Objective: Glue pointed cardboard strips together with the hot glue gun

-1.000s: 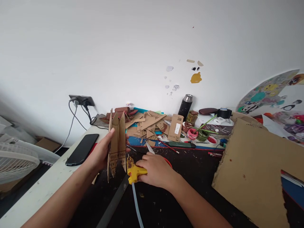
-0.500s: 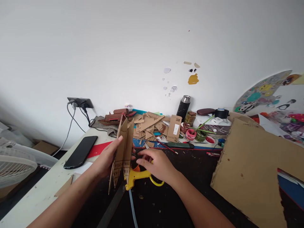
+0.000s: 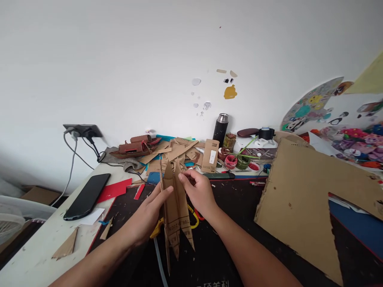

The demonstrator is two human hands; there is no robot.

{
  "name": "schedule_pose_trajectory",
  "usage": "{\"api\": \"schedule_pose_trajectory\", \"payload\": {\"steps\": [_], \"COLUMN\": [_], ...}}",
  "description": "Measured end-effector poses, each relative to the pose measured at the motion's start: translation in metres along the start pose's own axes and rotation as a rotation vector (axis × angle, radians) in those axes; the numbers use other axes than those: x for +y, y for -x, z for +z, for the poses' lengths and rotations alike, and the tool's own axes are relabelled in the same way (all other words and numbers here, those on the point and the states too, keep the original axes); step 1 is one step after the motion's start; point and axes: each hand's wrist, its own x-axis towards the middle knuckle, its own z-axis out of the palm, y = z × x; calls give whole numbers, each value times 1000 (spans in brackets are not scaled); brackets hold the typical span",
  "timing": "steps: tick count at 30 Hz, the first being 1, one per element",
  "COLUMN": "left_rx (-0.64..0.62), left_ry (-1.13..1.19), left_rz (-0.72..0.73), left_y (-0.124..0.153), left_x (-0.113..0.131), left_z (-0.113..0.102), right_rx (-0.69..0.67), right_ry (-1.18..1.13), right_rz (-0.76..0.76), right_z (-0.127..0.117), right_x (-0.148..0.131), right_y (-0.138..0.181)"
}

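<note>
My left hand (image 3: 146,217) is closed around the left side of a folded cardboard piece (image 3: 173,207) with pointed ends, held upright over the dark mat. My right hand (image 3: 200,193) pinches its right-hand panel near the upper end. Printed characters show on the lower part of the cardboard. Behind it lies a yellow glue gun (image 3: 156,231) with a pale cord, mostly hidden by the cardboard and my left hand. To the right of the cardboard a yellow loop-shaped handle (image 3: 195,220) peeks out.
A large cardboard sheet (image 3: 295,199) covers the right side. Cardboard scraps (image 3: 179,149), a brown model boat (image 3: 134,147), paint jars (image 3: 230,161) and a black thermos (image 3: 220,129) line the wall. A phone (image 3: 87,196) and red paper (image 3: 114,190) lie left.
My right hand has come up from beside the yellow glue gun onto the cardboard's right panel. The cardboard has turned to show its inner folds more openly. The camera view has shifted right.
</note>
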Motion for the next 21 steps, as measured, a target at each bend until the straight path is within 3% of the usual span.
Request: {"api": "schedule_pose_trajectory", "payload": {"steps": [2, 7, 11, 21], "left_rx": [-14, 113, 147, 158], "left_ry": [-100, -473, -679, -724], "left_rz": [10, 349, 405, 382], "left_y": [-5, -22, -31, -36], "left_x": [4, 24, 30, 26], "left_z": [-2, -14, -17, -15], "right_rx": [25, 56, 21, 55], "right_ry": [81, 221, 277, 234], "right_rz": [-32, -98, -132, -135], "right_z": [-2, -2, -1, -4], "right_x": [1, 0, -3, -6], "right_y": [-2, -1, 2, 2]}}
